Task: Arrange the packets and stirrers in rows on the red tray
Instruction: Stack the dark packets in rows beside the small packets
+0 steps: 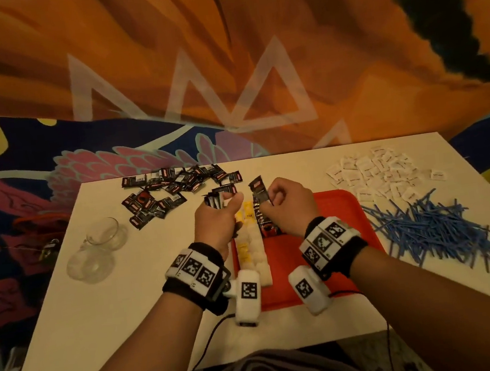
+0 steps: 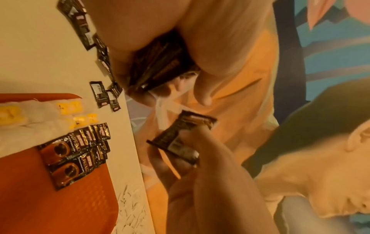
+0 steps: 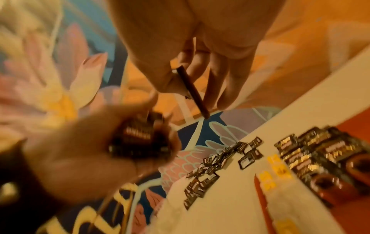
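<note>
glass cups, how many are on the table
2: one glass cup stands left of the red tray, the other glass cup just nearer the person, touching it.

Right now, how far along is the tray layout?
Done: rows of yellow-labelled white packets and a started row of black packets on the red tray. In hand: left hand holds a stack of black packets; right hand pinches a single black packet. Left: loose black packets, white sachets and blue stirrers lie on the table.
</note>
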`<state>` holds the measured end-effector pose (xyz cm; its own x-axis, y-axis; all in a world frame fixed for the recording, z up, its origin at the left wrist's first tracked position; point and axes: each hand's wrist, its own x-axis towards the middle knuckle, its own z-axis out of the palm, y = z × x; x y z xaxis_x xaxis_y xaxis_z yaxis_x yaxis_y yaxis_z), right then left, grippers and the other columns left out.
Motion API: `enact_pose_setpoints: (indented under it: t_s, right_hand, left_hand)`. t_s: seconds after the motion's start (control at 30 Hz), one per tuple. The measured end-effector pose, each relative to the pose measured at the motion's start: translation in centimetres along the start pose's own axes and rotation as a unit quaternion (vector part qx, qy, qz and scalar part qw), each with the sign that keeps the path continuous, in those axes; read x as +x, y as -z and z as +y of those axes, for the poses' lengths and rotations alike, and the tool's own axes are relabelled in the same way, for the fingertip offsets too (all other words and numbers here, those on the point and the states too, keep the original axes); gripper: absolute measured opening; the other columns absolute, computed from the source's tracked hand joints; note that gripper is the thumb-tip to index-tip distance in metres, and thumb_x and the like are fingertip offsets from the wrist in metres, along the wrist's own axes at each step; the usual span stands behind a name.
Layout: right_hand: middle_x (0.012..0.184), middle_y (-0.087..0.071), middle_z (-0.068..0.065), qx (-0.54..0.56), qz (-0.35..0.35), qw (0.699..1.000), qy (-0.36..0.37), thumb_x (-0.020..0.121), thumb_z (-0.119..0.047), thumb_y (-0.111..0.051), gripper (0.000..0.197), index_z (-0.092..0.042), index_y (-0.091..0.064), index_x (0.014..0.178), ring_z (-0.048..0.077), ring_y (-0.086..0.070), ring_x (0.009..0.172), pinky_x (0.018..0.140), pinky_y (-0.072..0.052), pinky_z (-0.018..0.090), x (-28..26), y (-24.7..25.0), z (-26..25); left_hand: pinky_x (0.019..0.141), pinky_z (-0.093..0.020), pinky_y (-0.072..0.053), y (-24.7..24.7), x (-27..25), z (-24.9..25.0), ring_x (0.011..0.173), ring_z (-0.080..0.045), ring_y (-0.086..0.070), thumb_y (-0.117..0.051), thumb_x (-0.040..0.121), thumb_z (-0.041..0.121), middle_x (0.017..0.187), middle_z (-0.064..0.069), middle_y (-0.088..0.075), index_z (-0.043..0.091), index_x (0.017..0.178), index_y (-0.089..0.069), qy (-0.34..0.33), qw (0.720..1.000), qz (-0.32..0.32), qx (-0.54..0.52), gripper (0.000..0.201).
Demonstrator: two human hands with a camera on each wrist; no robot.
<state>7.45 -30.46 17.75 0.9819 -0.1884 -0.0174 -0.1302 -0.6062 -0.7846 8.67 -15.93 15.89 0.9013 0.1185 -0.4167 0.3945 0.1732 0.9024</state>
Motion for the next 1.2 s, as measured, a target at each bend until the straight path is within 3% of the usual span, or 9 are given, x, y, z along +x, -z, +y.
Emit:
enact_pose_setpoints:
  t_s: [0.17,0.27,0.33,0.47,0.67,0.77,0.9,1.0,1.2]
  right_hand:
    - [0.079,-0.042,-0.01,-0.074,-0.062,0.984,0.149,0.076,-0.013,-0.067,0.025,-0.024,-0.045,0.08,0.01,-0.041,0.073,0.061,-0.03,0.021,-0.2,-0.6,0.6]
    - [0.097,-0.047,-0.006,0.012,-0.073,0.984,0.159,0.073,-0.021,-0.079,0.02,-0.02,-0.062,0.083,0.005,-0.049,0.085,0.073,-0.039,0.008,0.3,0.6,2.2]
    - [0.107,-0.05,-0.004,0.067,-0.074,0.989,0.111,0.071,-0.026,-0.084,0.022,-0.023,-0.065,0.082,0.002,-0.055,0.093,0.082,-0.045,0.01,0.7,1.4,3.1]
    - [0.081,-0.06,-0.003,0.153,-0.126,0.979,-0.038,0.078,-0.012,-0.08,0.029,-0.017,-0.059,0.096,0.015,-0.06,0.065,0.055,-0.049,0.024,2.0,3.1,4.4]
    - [0.06,-0.06,-0.013,0.086,-0.191,0.977,-0.029,0.078,-0.014,-0.08,0.015,-0.02,-0.072,0.089,0.001,-0.055,0.059,0.062,-0.044,0.022,3.2,3.0,8.1]
    - [0.075,-0.07,-0.008,0.071,-0.245,0.967,-0.017,0.085,-0.018,-0.074,0.004,-0.022,-0.072,0.084,-0.001,-0.059,0.066,0.065,-0.046,0.018,3.2,2.6,9.5]
    - [0.063,-0.054,-0.009,0.037,-0.28,0.959,-0.017,0.093,-0.022,-0.064,0.027,-0.025,-0.062,0.066,0.007,-0.049,0.059,0.059,-0.037,0.022,3.2,0.7,12.0]
    - [0.073,-0.056,-0.003,0.004,-0.274,0.959,-0.072,0.093,-0.022,-0.063,0.02,-0.005,-0.069,0.085,0.009,-0.05,0.067,0.061,-0.038,0.022,3.7,-1.3,14.2]
    - [0.107,-0.067,-0.001,-0.047,-0.248,0.949,-0.187,0.089,-0.028,-0.069,0.027,-0.014,-0.069,0.112,0.013,-0.059,0.093,0.071,-0.046,0.02,5.2,-4.8,17.8]
  left_hand:
    - [0.076,-0.045,-0.06,-2.7,-0.7,0.4,0.084,-0.034,-0.073,-0.077,0.086,0.019,0.09,-0.018,-0.075,0.003,0.097,-0.073,-0.019,0.999,-0.029,-0.01,0.02]
    - [0.062,-0.035,-0.057,-3.5,-0.3,0.4,0.075,-0.029,-0.071,-0.07,0.089,0.007,0.087,-0.016,-0.074,0.001,0.096,-0.072,-0.002,0.999,0.006,-0.053,0.01]
    - [0.062,-0.034,-0.055,-3.8,-0.1,0.3,0.072,-0.027,-0.071,-0.068,0.088,0.002,0.084,-0.014,-0.074,0.001,0.096,-0.071,0.012,0.997,0.014,-0.074,0.008]
    - [0.073,-0.045,-0.059,-4.7,0.0,-0.1,0.082,-0.035,-0.073,-0.069,0.087,0.0,0.095,-0.021,-0.074,-0.003,0.104,-0.069,0.044,0.992,0.006,-0.118,0.017]
    - [0.076,-0.045,-0.059,-5.8,0.5,-1.2,0.094,-0.037,-0.069,-0.074,0.083,0.008,0.109,-0.025,-0.069,-0.007,0.12,-0.064,0.11,0.982,-0.021,-0.153,0.041]
    - [0.073,-0.043,-0.058,-5.7,1.3,-2.3,0.086,-0.031,-0.071,-0.073,0.083,0.004,0.1,-0.018,-0.072,-0.003,0.113,-0.067,0.106,0.986,-0.029,-0.126,0.032]
    - [0.074,-0.044,-0.059,-4.8,2.9,-4.1,0.083,-0.029,-0.073,-0.071,0.087,0.005,0.091,-0.013,-0.074,0.007,0.101,-0.07,0.1,0.99,0.028,-0.098,0.014]
    - [0.054,-0.032,-0.05,-3.6,3.8,-5.1,0.053,-0.018,-0.059,-0.063,0.094,0.008,0.066,-0.008,-0.062,0.007,0.089,-0.065,0.153,0.978,0.05,-0.131,0.006]
    - [0.05,-0.027,-0.048,-1.0,4.4,-7.5,0.053,-0.014,-0.054,-0.051,0.099,0.005,0.067,-0.005,-0.057,0.009,0.096,-0.058,0.225,0.956,0.062,-0.178,0.009]
